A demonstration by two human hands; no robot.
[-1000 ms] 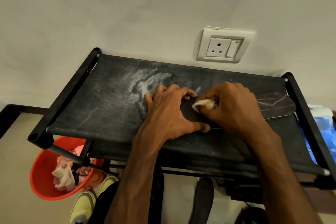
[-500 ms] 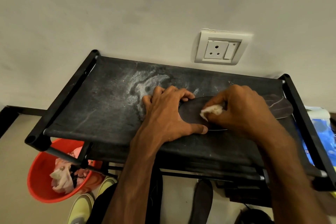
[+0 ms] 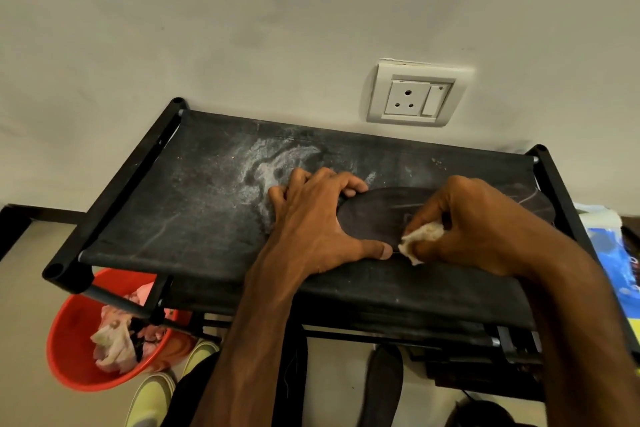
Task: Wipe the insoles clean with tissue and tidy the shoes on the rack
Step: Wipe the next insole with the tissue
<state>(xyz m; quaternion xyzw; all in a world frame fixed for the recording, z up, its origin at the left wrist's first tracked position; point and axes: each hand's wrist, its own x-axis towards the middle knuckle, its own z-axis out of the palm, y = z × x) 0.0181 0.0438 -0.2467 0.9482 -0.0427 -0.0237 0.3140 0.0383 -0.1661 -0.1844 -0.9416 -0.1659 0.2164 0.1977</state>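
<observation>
Pressing the insole [image 3: 375,215] near the right edge of the rack [image 3: 173,218], the left hand [image 3: 311,218] has a wide grip; the right hand [image 3: 485,222] pinches tissue [image 3: 422,236].

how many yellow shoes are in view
2. One yellow shoe at the bottom edge, near the red tub; the other just beyond it, under the rack's front. The left forearm and rack may hide more.

Two hands [image 3: 311,218] [image 3: 478,222], one tissue [image 3: 420,236], one rack [image 3: 190,211].
</observation>
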